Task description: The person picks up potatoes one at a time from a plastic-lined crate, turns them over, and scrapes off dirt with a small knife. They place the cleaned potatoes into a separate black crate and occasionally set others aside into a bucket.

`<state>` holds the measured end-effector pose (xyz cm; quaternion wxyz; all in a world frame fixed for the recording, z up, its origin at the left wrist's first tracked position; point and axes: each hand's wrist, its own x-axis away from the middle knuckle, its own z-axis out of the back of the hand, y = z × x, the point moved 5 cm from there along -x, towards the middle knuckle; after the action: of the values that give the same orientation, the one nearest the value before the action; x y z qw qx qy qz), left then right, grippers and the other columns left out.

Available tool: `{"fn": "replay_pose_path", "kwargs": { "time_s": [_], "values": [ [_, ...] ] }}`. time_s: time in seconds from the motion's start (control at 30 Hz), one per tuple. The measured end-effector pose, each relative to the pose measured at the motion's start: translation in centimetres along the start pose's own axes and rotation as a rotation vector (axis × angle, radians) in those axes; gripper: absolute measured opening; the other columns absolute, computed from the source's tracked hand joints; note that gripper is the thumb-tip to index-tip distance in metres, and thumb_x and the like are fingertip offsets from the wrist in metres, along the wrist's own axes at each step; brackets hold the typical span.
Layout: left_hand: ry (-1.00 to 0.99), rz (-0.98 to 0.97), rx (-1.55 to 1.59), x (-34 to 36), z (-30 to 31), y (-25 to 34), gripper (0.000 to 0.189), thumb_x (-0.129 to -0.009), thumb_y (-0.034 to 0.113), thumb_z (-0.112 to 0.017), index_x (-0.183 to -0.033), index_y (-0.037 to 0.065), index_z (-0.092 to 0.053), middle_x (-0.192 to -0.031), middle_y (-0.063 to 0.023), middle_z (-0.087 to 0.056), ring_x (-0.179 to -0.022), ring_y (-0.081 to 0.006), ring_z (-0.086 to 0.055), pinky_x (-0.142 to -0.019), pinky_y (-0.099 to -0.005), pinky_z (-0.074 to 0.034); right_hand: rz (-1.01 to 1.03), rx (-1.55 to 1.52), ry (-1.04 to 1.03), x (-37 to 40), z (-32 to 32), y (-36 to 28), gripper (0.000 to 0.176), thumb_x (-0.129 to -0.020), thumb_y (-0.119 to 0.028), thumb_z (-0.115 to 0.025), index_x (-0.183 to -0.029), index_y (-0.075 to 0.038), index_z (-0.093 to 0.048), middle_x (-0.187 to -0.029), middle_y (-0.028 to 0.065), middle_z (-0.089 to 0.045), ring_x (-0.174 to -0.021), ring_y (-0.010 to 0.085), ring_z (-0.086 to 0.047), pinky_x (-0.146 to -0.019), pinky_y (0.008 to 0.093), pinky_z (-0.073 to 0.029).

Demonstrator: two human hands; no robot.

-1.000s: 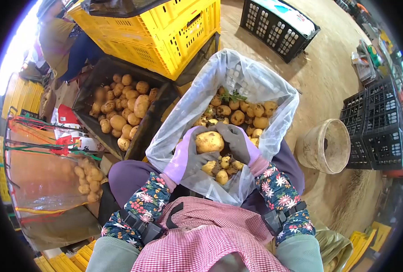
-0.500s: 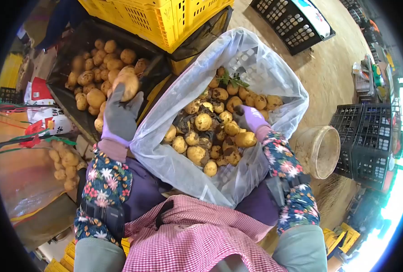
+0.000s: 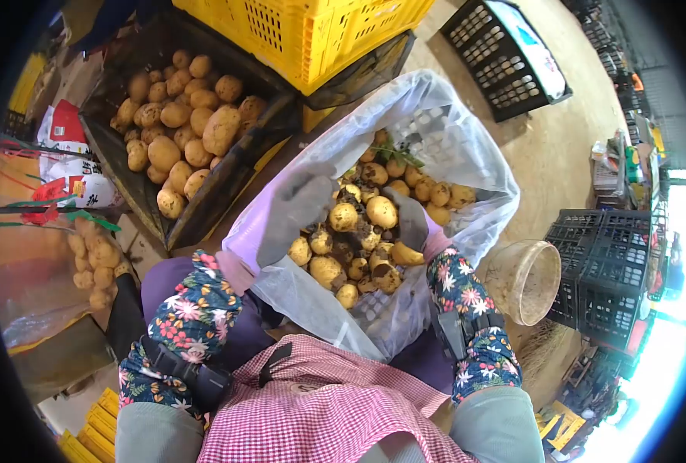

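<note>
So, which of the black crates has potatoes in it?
The black crate left of the plastic bag, partly under the yellow crate. The top crate and the stacked crates at the right show none.

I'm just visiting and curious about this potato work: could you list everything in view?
loose potatoes: many, yellow-brown, in the liner at centre
clear plastic liner: one, see-through, centre
black potato crate: one, black, upper left, full
yellow crates: at least one, yellow, top
black crates: several, black, top right and right
bucket: one, beige, right
bagged potatoes: one bag, yellow-brown, left
apron: one, pink checked, bottom
left hand: grey-purple glove, blurred, over the liner's rim
right hand: grey-purple glove, among the loose potatoes
</note>
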<state>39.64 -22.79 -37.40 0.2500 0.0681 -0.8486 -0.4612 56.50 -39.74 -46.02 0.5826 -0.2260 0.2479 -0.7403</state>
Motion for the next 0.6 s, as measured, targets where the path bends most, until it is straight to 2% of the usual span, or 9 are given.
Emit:
{"fn": "replay_pose_path", "kwargs": {
  "time_s": [0.07,0.1,0.13,0.17,0.2,0.27,0.4,0.47,0.6],
  "values": [
    [-0.131,-0.091,-0.539,0.7,-1.8,-0.7,0.048,-0.095,0.032,-0.056,-0.13,0.0,-0.046,-0.122,-0.0114,-0.055,-0.108,-0.0212,-0.057,-0.092,-0.0286,-0.046,-0.184,-0.323,-0.098,0.3,1.5,-4.7,0.043,-0.088,-0.011,-0.059,-0.126,0.0,-0.045,-0.102,0.008,-0.061,-0.087,0.0192,-0.063,-0.07,0.0357,-0.053],
    [-0.126,-0.37,-0.802,1.2,-3.0,-0.1,0.048,-0.093,0.031,-0.059,-0.129,0.001,-0.047,-0.119,-0.0104,-0.056,-0.104,-0.0181,-0.057,-0.09,-0.0281,-0.046,-0.029,-0.421,-0.01,0.5,2.2,-6.9,0.044,-0.094,-0.034,-0.052,-0.122,0.0,-0.047,-0.101,0.0083,-0.061,-0.084,0.0211,-0.063,-0.071,0.0351,-0.052],
    [-0.118,-0.647,-1.057,2.2,-4.4,0.2,0.049,-0.091,0.03,-0.063,-0.129,0.003,-0.047,-0.116,-0.0094,-0.056,-0.1,-0.0149,-0.057,-0.087,-0.0275,-0.047,-0.023,-0.42,-0.003,0.2,2.6,-8.6,0.044,-0.094,-0.034,-0.052,-0.122,0.0,-0.047,-0.101,0.0083,-0.061,-0.084,0.0211,-0.063,-0.071,0.0351,-0.052],
    [-0.099,-0.762,-1.199,3.0,-5.6,1.1,0.05,-0.088,0.032,-0.066,-0.127,0.004,-0.05,-0.112,-0.0088,-0.058,-0.099,-0.0151,-0.058,-0.086,-0.0268,-0.048,-0.472,-0.928,0.0,0.5,2.0,-8.7,0.049,-0.096,-0.043,-0.045,-0.121,-0.001,-0.048,-0.1,0.0088,-0.061,-0.08,0.021,-0.063,-0.068,0.0333,-0.052],
    [-0.102,-0.757,-1.196,3.2,-5.7,0.9,0.05,-0.088,0.032,-0.066,-0.127,0.004,-0.05,-0.112,-0.0088,-0.058,-0.099,-0.0151,-0.058,-0.086,-0.0268,-0.048,-0.944,-1.422,0.001,1.6,1.2,-9.5,0.056,-0.097,-0.052,-0.038,-0.12,-0.002,-0.049,-0.098,0.0093,-0.062,-0.076,0.0209,-0.063,-0.065,0.0314,-0.051],
    [-0.15,-0.091,-0.29,1.8,-4.0,-2.1,0.052,-0.086,0.037,-0.067,-0.123,0.003,-0.052,-0.106,-0.0075,-0.06,-0.094,-0.0153,-0.06,-0.083,-0.0255,-0.05,-0.732,-1.385,-0.284,1.7,3.4,-10.3,0.064,-0.093,-0.059,-0.039,-0.116,-0.002,-0.056,-0.099,0.0131,-0.065,-0.077,0.0221,-0.064,-0.065,0.03,-0.051],
    [-0.015,0.012,0.052,1.6,-1.0,-2.0,0.045,-0.097,0.037,-0.047,-0.127,0.004,-0.049,-0.11,-0.0105,-0.059,-0.095,-0.0216,-0.063,-0.08,-0.0361,-0.054,-0.702,-0.515,0.029,2.7,5.2,-0.9,0.053,-0.091,-0.049,-0.05,-0.118,-0.003,-0.056,-0.103,0.0133,-0.067,-0.088,0.0221,-0.066,-0.072,0.0331,-0.052],
    [0.034,0.014,0.182,1.7,-0.6,-2.3,0.045,-0.098,0.037,-0.045,-0.128,0.002,-0.048,-0.112,-0.012,-0.059,-0.096,-0.0221,-0.063,-0.081,-0.0356,-0.055,-0.687,0.279,-0.244,3.4,4.7,1.6,0.046,-0.086,-0.044,-0.055,-0.115,-0.008,-0.058,-0.104,0.0149,-0.067,-0.093,0.0275,-0.066,-0.077,0.0387,-0.052],
    [-0.037,-0.065,0.105,0.5,0.8,-3.3,0.045,-0.101,0.03,-0.039,-0.13,-0.003,-0.041,-0.118,-0.0162,-0.057,-0.102,-0.0254,-0.062,-0.084,-0.0361,-0.056,-0.369,0.754,-0.671,6.2,-4.4,4.9,0.035,-0.079,-0.029,-0.061,-0.111,-0.015,-0.059,-0.106,0.012,-0.065,-0.098,0.0318,-0.063,-0.077,0.0413,-0.05]
  ]
}}
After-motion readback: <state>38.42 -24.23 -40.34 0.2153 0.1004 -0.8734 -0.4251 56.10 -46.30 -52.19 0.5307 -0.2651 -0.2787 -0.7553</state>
